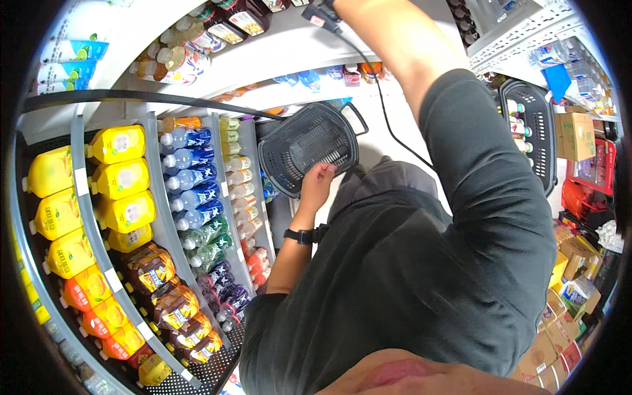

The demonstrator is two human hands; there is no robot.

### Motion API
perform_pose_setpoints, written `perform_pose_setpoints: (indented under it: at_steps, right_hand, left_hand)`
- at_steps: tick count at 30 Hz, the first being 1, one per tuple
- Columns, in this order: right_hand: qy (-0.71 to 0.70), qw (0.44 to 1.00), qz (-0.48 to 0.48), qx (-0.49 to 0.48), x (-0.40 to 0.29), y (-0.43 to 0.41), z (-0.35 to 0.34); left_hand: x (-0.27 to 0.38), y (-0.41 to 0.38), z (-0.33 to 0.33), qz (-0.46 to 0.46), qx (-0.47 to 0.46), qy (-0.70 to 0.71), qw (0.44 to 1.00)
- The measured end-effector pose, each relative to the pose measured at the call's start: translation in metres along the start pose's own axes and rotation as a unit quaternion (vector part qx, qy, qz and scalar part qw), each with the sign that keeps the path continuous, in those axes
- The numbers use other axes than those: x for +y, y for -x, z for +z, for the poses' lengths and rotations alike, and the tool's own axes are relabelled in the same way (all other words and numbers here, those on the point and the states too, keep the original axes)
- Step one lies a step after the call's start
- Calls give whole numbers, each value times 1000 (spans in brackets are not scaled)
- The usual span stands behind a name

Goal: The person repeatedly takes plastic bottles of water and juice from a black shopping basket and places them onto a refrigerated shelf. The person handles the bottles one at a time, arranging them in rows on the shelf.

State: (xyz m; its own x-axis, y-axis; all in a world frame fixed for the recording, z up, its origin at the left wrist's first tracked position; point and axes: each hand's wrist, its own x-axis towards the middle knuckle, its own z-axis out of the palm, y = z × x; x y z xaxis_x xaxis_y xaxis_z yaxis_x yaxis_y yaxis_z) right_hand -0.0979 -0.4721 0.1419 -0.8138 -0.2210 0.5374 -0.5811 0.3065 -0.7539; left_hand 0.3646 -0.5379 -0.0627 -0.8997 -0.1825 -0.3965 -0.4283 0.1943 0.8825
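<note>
My left hand (pixel 318 183), a black band on its wrist, hangs over the near rim of a dark grey plastic shopping basket (pixel 266 153). Its fingers are curled together and nothing shows in them. I cannot tell whether it touches the basket. A folding handle (pixel 363 129) sticks out at the basket's right side. My right arm (pixel 395 44) reaches up and forward past the top edge, so the right hand is out of view. By that wrist is a small black device (pixel 321 17) with a black cable (pixel 382 103) hanging from it.
On the left, a slanted drinks rack holds yellow jugs (pixel 118 143), brown tea bottles (pixel 150 269) and blue-labelled bottles (pixel 192 165). Ahead, a white shelf (pixel 276 47) carries more bottles. At right stand another basket (pixel 543 138) with bottles, and cardboard boxes (pixel 575 136).
</note>
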Motion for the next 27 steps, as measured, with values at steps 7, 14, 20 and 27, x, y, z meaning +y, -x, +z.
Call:
perform_pose_setpoints:
  at_steps: [7,14,20,27]
  right_hand:
    - [86,941,-203,258,12,27,40]
    - [-106,993,-4,50,20,105,-62]
    - [-267,960,18,84,4,222,-191]
    - [-295,940,128,112,6,321,-290]
  left_hand:
    - [72,-47,-7,84,-34,-96,991]
    - [230,-207,-49,320,179,-86,926]
    - [376,-359,-67,497,350,-424,672]
    - [377,-442,-91,446,346,-543,622]
